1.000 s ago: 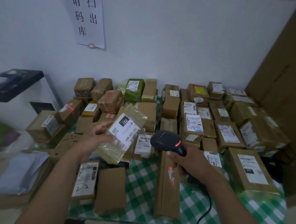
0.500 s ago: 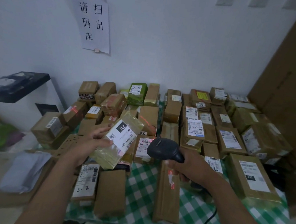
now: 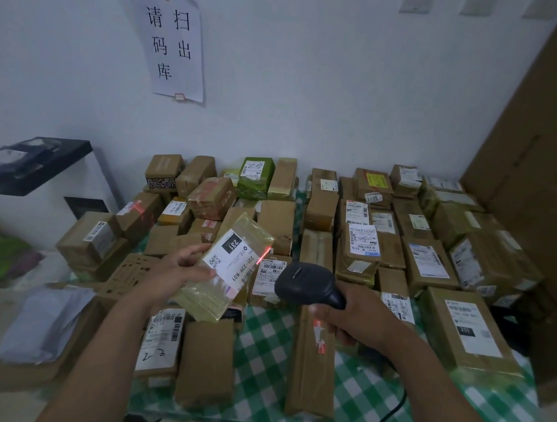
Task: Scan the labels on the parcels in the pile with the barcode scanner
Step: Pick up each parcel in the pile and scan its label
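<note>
My left hand [image 3: 176, 269] holds a flat yellowish parcel [image 3: 208, 292] tilted up above the pile, its white label [image 3: 231, 260] marked 231 facing me. My right hand [image 3: 359, 310] grips a black barcode scanner [image 3: 301, 282] just right of the parcel, its head aimed left at the label. A red scan line [image 3: 263, 255] falls across the label's upper right edge. Several brown cardboard parcels [image 3: 425, 262] with white labels cover the table under a green checked cloth [image 3: 364, 399].
A long brown box [image 3: 312, 360] and a shorter one [image 3: 206, 360] lie near the front edge. A white cabinet with a black top [image 3: 30, 159] stands left. A brown door [image 3: 546, 168] is at the right. Paper signs [image 3: 174, 41] hang on the wall. The scanner cable [image 3: 386, 415] hangs down front.
The scanner has moved closer to the held parcel, and a red scan line now shows on the label's edge. The view has tilted slightly up.
</note>
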`<act>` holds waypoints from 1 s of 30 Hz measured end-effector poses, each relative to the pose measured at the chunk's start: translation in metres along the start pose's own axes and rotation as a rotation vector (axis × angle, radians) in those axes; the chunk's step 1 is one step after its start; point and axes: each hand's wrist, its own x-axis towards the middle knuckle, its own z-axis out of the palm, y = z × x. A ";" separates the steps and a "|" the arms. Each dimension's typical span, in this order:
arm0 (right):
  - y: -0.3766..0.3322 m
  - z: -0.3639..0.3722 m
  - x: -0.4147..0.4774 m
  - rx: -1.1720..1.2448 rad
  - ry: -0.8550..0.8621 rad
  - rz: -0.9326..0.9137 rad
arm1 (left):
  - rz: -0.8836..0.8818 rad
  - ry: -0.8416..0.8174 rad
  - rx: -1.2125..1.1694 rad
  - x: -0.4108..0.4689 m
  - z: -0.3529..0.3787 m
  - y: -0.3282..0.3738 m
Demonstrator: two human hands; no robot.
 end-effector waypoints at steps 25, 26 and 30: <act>0.055 -0.003 -0.017 0.349 0.274 0.234 | -0.307 0.026 -0.188 0.014 0.143 -0.120; 0.058 -0.002 -0.018 0.368 0.268 0.244 | -0.297 0.028 -0.196 0.016 0.146 -0.128; 0.069 -0.001 -0.020 0.387 0.243 0.269 | -0.270 0.034 -0.130 0.019 0.156 -0.143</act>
